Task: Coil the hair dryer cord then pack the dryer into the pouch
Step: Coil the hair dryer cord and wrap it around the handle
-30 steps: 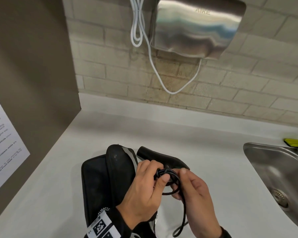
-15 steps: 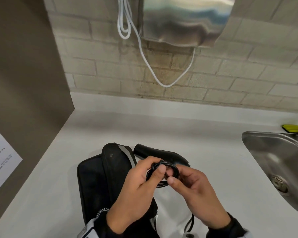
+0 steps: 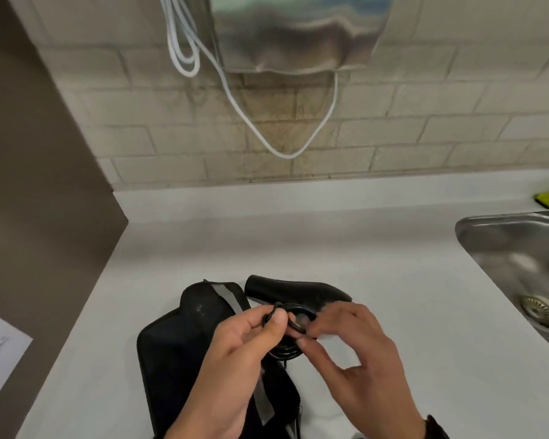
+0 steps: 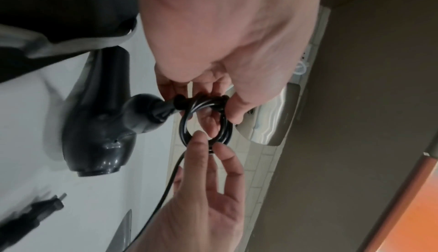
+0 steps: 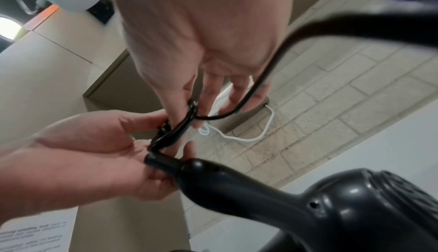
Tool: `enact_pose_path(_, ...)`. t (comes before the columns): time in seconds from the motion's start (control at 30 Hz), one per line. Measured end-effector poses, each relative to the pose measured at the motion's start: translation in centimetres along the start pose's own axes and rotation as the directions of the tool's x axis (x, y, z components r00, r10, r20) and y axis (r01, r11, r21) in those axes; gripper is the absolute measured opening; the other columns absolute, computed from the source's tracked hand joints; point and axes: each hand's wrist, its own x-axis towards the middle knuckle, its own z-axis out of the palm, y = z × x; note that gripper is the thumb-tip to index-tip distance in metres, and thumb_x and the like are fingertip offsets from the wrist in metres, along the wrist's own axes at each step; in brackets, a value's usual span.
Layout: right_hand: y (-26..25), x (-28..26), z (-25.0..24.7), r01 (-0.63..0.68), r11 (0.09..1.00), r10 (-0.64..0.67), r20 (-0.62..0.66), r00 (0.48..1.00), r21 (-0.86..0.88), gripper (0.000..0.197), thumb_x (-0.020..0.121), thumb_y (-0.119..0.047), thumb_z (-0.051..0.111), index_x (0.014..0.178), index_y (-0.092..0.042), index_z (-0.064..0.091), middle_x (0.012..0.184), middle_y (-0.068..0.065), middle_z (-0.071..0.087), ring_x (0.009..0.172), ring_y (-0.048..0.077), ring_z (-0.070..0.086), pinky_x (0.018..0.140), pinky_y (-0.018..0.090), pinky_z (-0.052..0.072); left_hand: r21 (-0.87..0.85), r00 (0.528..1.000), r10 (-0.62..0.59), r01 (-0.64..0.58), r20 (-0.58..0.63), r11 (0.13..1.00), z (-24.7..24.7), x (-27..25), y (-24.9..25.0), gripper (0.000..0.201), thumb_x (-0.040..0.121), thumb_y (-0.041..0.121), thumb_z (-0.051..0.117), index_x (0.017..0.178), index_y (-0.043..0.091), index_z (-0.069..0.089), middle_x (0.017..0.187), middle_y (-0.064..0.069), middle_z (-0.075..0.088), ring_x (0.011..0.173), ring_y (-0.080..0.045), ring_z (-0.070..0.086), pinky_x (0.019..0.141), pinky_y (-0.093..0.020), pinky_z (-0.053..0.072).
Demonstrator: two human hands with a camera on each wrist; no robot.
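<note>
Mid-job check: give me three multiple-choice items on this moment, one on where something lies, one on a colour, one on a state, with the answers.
1. Where is the hair dryer?
A. in the sink
B. on the counter beside the pouch
C. inside the pouch

2. What colour is the cord coil?
A. black
B. white
C. yellow

3. How far is the cord wound?
A. all wound
B. not started
C. partly, a loose tail left

Answers:
1 B, the dryer lies on the white counter right of the black pouch.
2 A, the loops in both hands, left hand and right hand, are black.
3 C, the left wrist view shows a tail running off and the plug on the counter.
</note>
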Motion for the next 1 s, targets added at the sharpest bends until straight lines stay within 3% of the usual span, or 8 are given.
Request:
enact_pose_path(0.07,0.6,-0.2,0.6,0.052,0.991,-0.063,-0.085,0.994,-0.126,0.010,0.079,-0.031,0.073,0.088,-0.028,0.071,0.094,-0.020,0.069,0.093,0.015,0.061,0.076,0.036,0.049,-0.044,1.000,-0.017,0.017,-0.002,0.999,0.0,0.4,0.0,0.030,0.089,0.034,0.063,0.088,0.006,0.075,0.084,-0.007,0.074,0.088,-0.016,0.068,0.095,-0.037,0.046)
enact_pose_path(0.23,1.4,-0.1,1.3,-0.001,0.965,-0.042,-0.158,0.987,-0.262,0.013,0.084,-0.034,0.066,0.094,-0.032,0.073,0.094,-0.008,0.072,0.085,0.022,0.059,0.068,0.039,0.048,-0.148,0.997,-0.073,0.074,0.014,0.986,1.0,0.9,0.2,0.024,0.081,0.033,0.062,0.078,0.012,0.073,0.063,-0.005,0.056,0.068,-0.013,0.056,0.077,-0.030,0.044)
enact_pose_path(0.4,0.7,0.1,0.4,-0.208,0.977,0.208,0.013,0.978,0.040,0.008,0.083,-0.039,0.063,0.090,-0.039,0.069,0.093,-0.015,0.057,0.092,0.013,0.055,0.078,0.013,0.042,-0.008,1.000,-0.020,0.020,0.001,1.000,1.1,1.4,0.2,0.036,0.090,0.041,0.053,0.068,0.014,0.062,0.067,-0.007,0.050,0.074,-0.017,0.051,0.085,-0.035,0.041)
enact_pose_path(0.5,0.1,0.7,-0.6,-0.434,0.854,0.379,0.229,0.897,0.287,0.018,0.078,-0.051,0.058,0.074,-0.035,0.067,0.087,-0.011,0.058,0.084,0.008,0.056,0.073,0.008,0.039,0.131,0.994,0.065,-0.054,-0.083,0.990,1.5,1.8,-0.2,0.045,0.099,0.047,0.048,0.060,0.026,0.054,0.067,-0.002,0.046,0.069,-0.011,0.047,0.078,-0.030,0.040)
enact_pose_path(0.63,-0.1,1.4,-2.4,-0.546,0.670,0.368,0.413,0.833,0.503,0.034,0.080,-0.050,0.050,0.058,-0.025,0.056,0.067,-0.015,0.052,0.061,0.000,0.044,0.063,0.005,0.034,0.238,0.981,0.148,-0.114,-0.129,0.965,1.8,2.5,-0.2,0.039,0.094,0.044,0.042,0.058,0.033,0.054,0.062,0.009,0.045,0.064,-0.005,0.045,0.074,-0.025,0.039)
enact_pose_path(0.77,0.4,0.7,-3.6,-0.556,0.536,0.336,0.444,0.830,0.635,0.039,0.070,-0.049,0.076,0.066,-0.012,0.065,0.076,0.002,0.066,0.078,0.013,0.059,0.073,0.018,0.046,0.262,0.963,0.191,-0.138,-0.189,0.955,1.9,3.0,-0.3,0.037,0.093,0.045,0.042,0.061,0.038,0.058,0.060,0.016,0.053,0.064,0.002,0.051,0.075,-0.024,0.040)
enact_pose_path(0.9,1.3,-0.5,-4.1,-0.585,0.414,0.350,0.472,0.810,0.697,0.040,0.066,-0.047,0.083,0.076,-0.011,0.070,0.077,0.014,0.073,0.082,0.032,0.063,0.084,0.035,0.051,0.306,0.961,0.232,-0.178,-0.150,0.935,1.9,2.7,-0.7,0.035,0.094,0.044,0.040,0.063,0.038,0.056,0.062,0.016,0.052,0.066,0.002,0.050,0.071,-0.009,0.043)
enact_pose_path(1.0,1.2,-0.8,-4.4,-0.560,0.117,0.277,0.514,0.812,0.820,0.034,0.080,-0.022,0.078,0.100,0.002,0.065,0.066,0.005,0.060,0.061,0.022,0.059,0.077,0.039,0.054,0.326,0.959,0.257,-0.206,-0.121,0.923,1.9,2.4,-0.8,0.030,0.097,0.037,0.040,0.073,0.028,0.055,0.065,0.013,0.057,0.067,0.003,0.055,0.071,-0.007,0.045)
